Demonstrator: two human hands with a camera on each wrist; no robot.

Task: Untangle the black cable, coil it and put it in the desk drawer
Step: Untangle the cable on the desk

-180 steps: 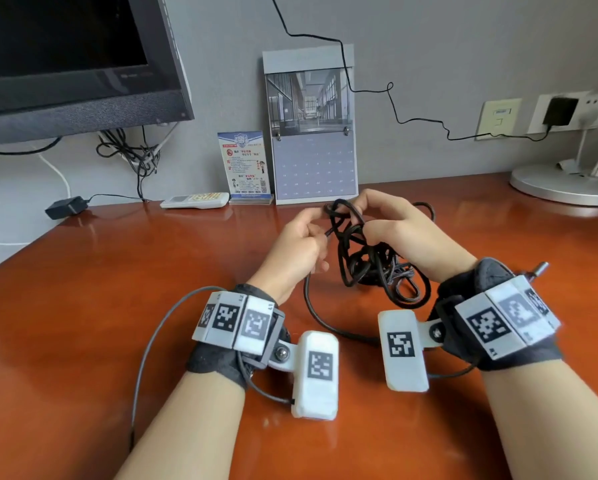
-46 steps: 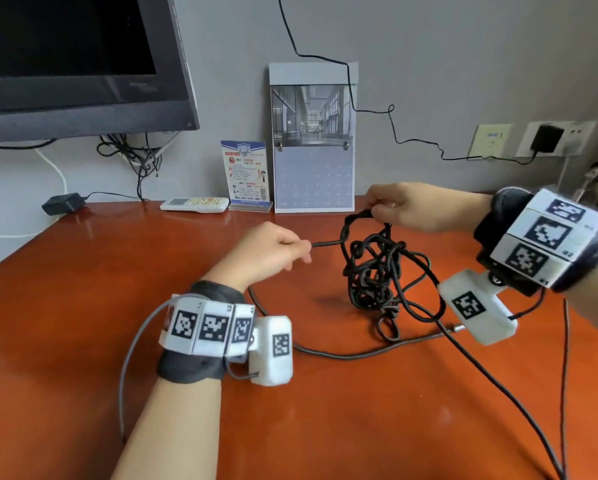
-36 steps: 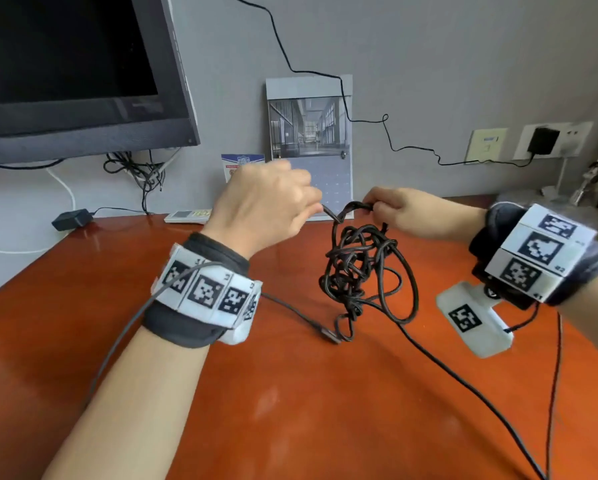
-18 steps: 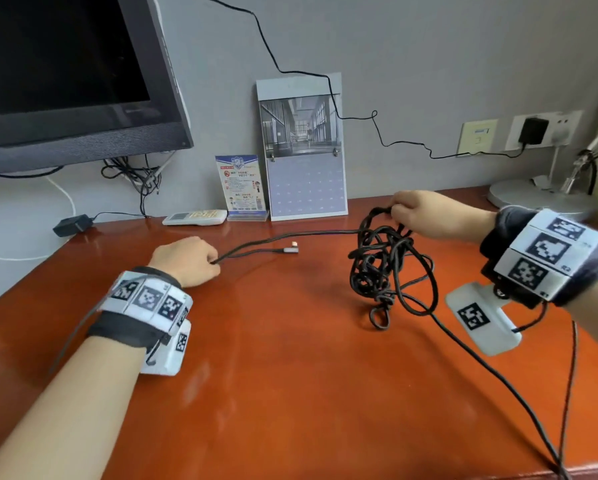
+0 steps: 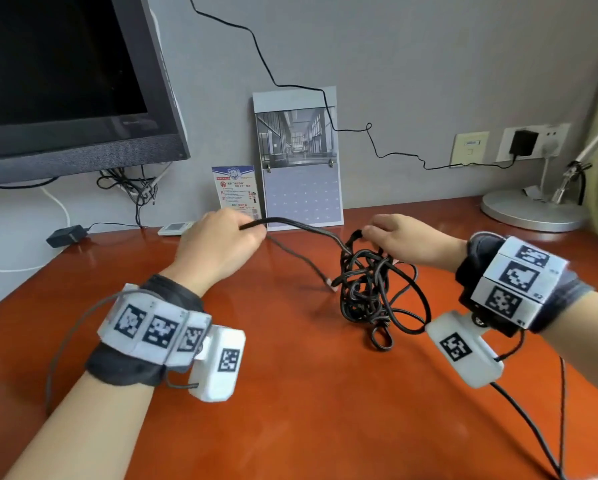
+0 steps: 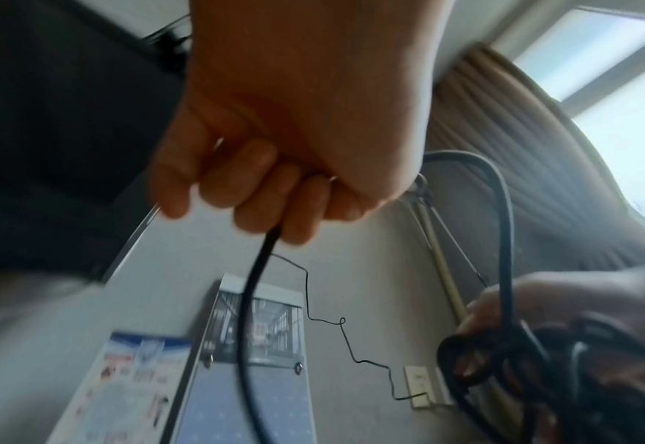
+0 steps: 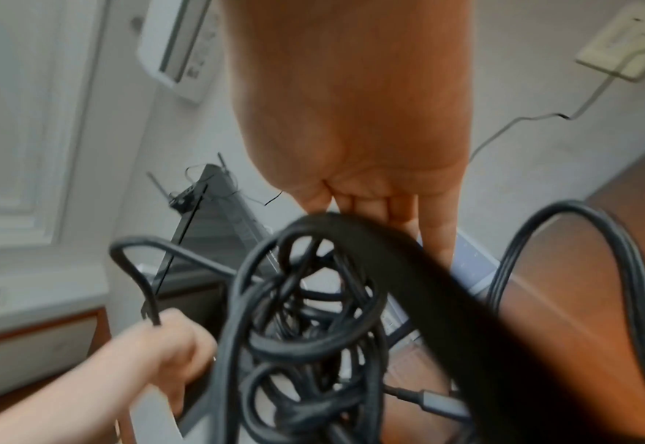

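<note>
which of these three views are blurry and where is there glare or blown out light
Head view: mostly sharp, wide-angle bending at the edges, soft glare on the desk. Left wrist view: the left hand and black cable are fairly clear, the left edge is smeared, the window is blown out. Right wrist view: the near cable tangle is out of focus, and the left hand there is motion-blurred.

Both forearms reach forward over the desk, wrists strapped with marker bands. The left hand is raised, knuckles up, fingers curled into a fist around a strand of the black cable. The right hand hovers level with it, just to its right, palm down, fingertips pinching the top loop of the tangle.
</note>
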